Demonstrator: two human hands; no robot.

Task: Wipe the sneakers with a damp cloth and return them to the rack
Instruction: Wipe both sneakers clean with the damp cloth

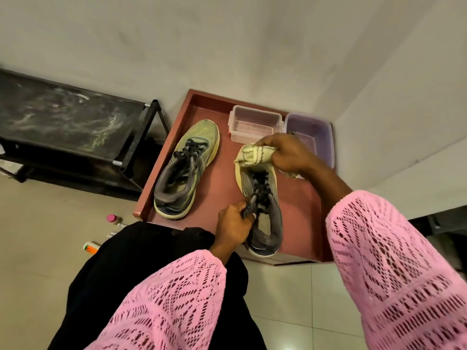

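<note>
My right hand (pixel 285 155) was curled round the bunched damp cloth (pixel 255 154), pressing it on the toe of the nearer sneaker (pixel 262 210), while my left hand (pixel 233 223) pinched its tongue by the laces. That sneaker ran lengthwise toe-away from me on the red tray (pixel 300 210), so the wipe would likely travel heelward toward my left hand. The cloth hid the toe; the other sneaker (pixel 187 170) lay left of it, the black rack (pixel 75 117) farther left
</note>
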